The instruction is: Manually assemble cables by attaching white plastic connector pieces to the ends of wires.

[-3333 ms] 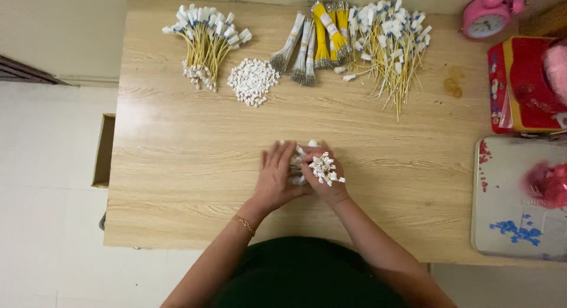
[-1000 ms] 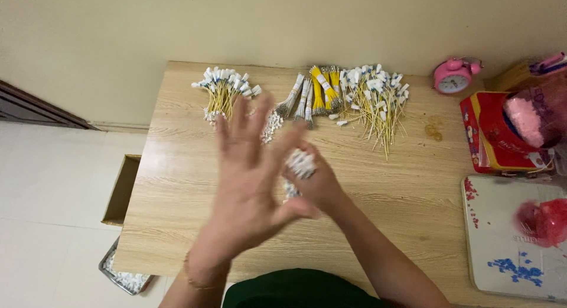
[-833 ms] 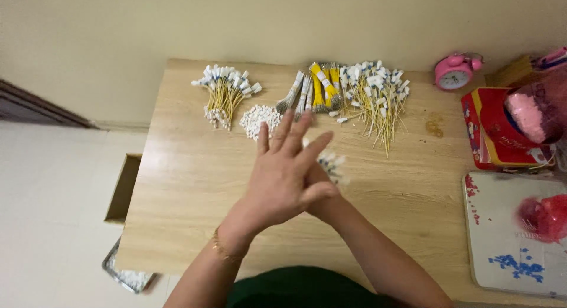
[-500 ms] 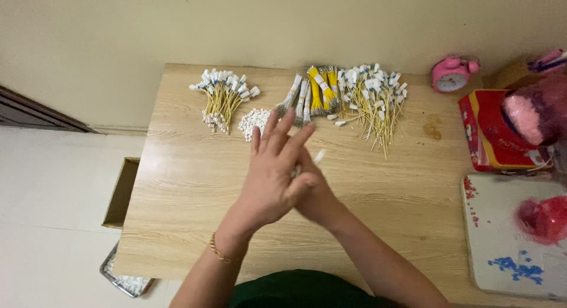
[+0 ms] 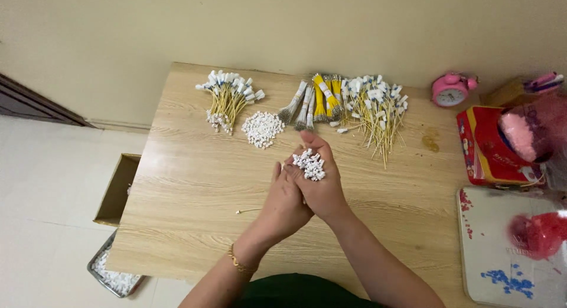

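My right hand [image 5: 323, 190] is raised over the wooden table [image 5: 195, 184] and grips a bundle of thin wires with small white plugs [image 5: 309, 164]; the plugs stick out above its fingers. My left hand [image 5: 282, 200], with a bracelet at the wrist, lies against the right hand's left side. Its fingers are together and cupped round the lower part of the bundle, whose wires are hidden between the two hands. One loose wire [image 5: 248, 211] lies on the table just left of my left hand.
At the table's back lie a fan of yellow wires [image 5: 227, 98], a pile of white plugs [image 5: 262, 128], grey and yellow bundles [image 5: 316, 104] and a heap of yellow wires [image 5: 375, 110]. Right: pink clock [image 5: 450, 90], red box [image 5: 490, 145], white board [image 5: 502, 266]. Floor: cardboard box [image 5: 118, 187], metal tray [image 5: 112, 272].
My left hand, spread open and lifted over the bundle a second ago, has come down and closed against my right hand. The bundle's plugs show again above my right fingers.
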